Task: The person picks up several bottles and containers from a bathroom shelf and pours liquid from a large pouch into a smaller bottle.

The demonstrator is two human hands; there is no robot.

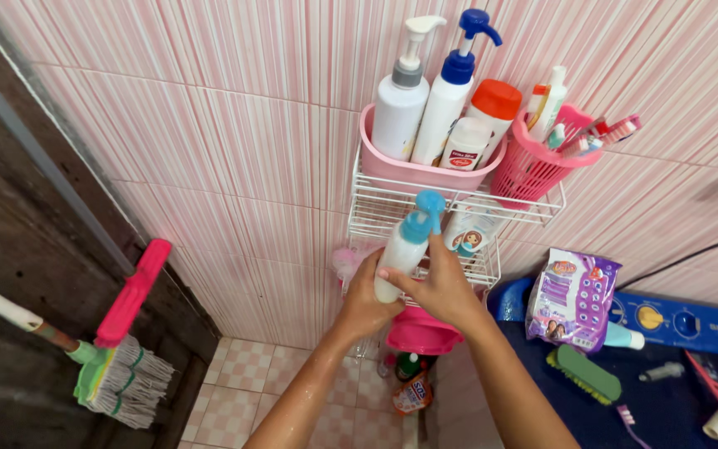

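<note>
Head view: we hold a white pump bottle with a light blue pump head (405, 245) in both hands, just in front of the lower tier of the white wire wall rack (376, 204). Our left hand (365, 299) is wrapped closed around the bottle's base, and our right hand (440, 287) is curled over its front side, fingers pressing on the body, so both are shut on it. The bottle leans a little to the right, its pump head up near the rim of the lower shelf. We judge the step in hand to be handling the bottle at the rack, either lifting it off or setting it in; we cannot tell which.

Any move here calls for care with edges. Right above sits a pink tub (425, 166) with several bottles, and beside it a pink mesh basket (533, 162) with toothbrushes that stick out to the right. A tube (469, 233) lies on the lower shelf just behind the pump head. Below our hands is a pink basin (421, 333). Open room lies to the left, along the bare pink tiled wall (234, 141), and toward us; the broom (118, 366) stands well apart on the left.
</note>
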